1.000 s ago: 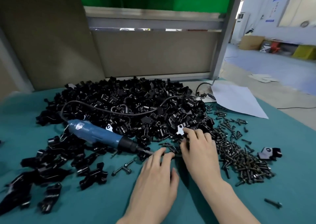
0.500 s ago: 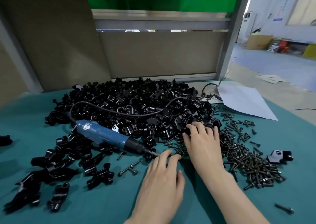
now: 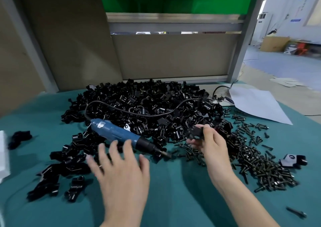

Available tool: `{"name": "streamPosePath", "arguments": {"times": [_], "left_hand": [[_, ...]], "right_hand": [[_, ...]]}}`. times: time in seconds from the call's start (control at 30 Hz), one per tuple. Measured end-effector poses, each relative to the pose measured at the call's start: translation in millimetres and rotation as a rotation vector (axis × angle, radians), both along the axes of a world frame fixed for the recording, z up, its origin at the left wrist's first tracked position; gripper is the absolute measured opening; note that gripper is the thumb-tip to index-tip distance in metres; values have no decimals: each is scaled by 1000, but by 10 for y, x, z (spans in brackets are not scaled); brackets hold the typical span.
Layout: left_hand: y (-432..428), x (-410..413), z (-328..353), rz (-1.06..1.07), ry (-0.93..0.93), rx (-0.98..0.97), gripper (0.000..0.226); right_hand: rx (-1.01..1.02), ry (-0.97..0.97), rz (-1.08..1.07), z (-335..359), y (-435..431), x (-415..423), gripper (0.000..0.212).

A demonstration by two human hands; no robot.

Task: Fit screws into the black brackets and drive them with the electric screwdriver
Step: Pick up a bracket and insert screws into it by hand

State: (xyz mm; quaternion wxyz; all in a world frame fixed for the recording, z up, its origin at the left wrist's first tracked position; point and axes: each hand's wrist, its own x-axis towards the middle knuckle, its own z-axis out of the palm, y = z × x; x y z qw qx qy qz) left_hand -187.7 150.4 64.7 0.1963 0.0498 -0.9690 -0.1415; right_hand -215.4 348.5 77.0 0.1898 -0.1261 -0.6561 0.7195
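Note:
A big heap of black brackets covers the middle of the teal table. The blue electric screwdriver lies across the heap's near left edge, tip pointing right. My right hand holds one black bracket lifted just above the heap's near right side. My left hand hovers with fingers spread, just in front of the screwdriver's body, holding nothing. A pile of dark screws spreads to the right of my right hand.
Loose brackets lie scattered at the near left. The screwdriver's cable loops over the heap. A white sheet lies at the back right, a single bracket at far right, and one screw near the front edge.
My right hand has picked a bracket out of the heap and raised it. My left hand has moved left and opened, from beside the right hand to just before the screwdriver.

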Motion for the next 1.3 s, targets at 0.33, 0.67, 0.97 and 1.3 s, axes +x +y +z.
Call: {"name": "streamPosePath", "arguments": {"times": [0.33, 0.67, 0.97, 1.3], "left_hand": [[-331, -21, -133, 5, -71, 89, 30], [-174, -243, 126, -161, 195, -1, 26], [225, -1376, 651, -367, -654, -410, 47], [198, -1371, 646, -404, -511, -422, 19]], "right_hand": [[-852, -71, 307, 84, -114, 39, 30], [-646, -85, 283, -119, 57, 197, 49], [-667, -112, 263, -78, 80, 175, 52], [-745, -76, 233, -87, 48, 125, 19]]}}
